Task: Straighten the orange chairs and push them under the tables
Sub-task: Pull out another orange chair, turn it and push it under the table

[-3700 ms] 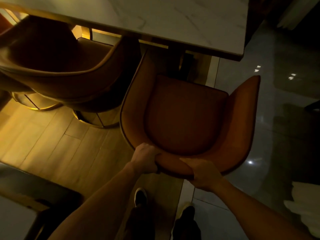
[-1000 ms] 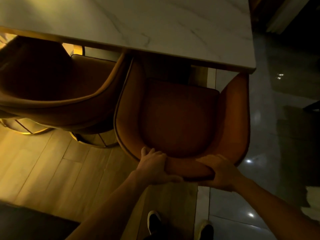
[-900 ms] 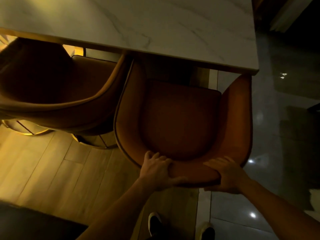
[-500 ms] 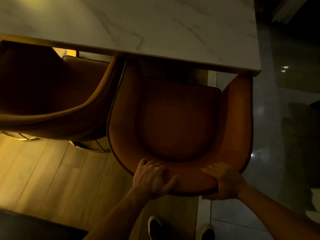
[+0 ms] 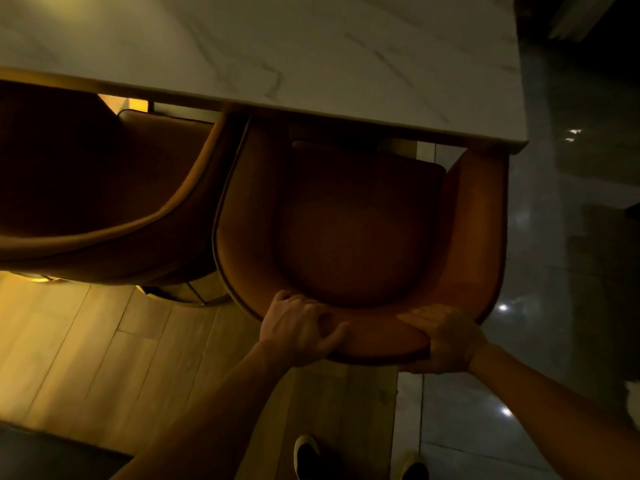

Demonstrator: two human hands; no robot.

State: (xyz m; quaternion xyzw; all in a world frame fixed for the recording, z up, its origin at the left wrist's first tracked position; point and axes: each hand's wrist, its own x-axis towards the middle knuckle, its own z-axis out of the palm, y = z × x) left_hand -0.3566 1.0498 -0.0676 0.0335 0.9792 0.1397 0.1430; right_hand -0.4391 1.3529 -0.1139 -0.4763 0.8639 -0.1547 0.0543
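Observation:
An orange tub chair (image 5: 353,230) stands below me with its seat front and both arm tips tucked beneath the edge of a white marble table (image 5: 311,64). My left hand (image 5: 298,327) grips the top of its curved backrest on the left, thumb laid along the rim. My right hand (image 5: 446,337) is wrapped around the same rim on the right. A second orange chair (image 5: 104,209) sits to the left, its side touching or nearly touching the first, also partly beneath the table.
Wooden flooring (image 5: 86,358) lies at left, glossy grey tiles (image 5: 554,271) at right. My shoes (image 5: 306,452) show at the bottom. A gold ring base (image 5: 187,299) shows under the left chair. A dark surface (image 5: 41,455) fills the bottom-left corner.
The chair has slid forward beneath the table since the earliest frame and turned square to the table edge. Both hands have stayed on the backrest.

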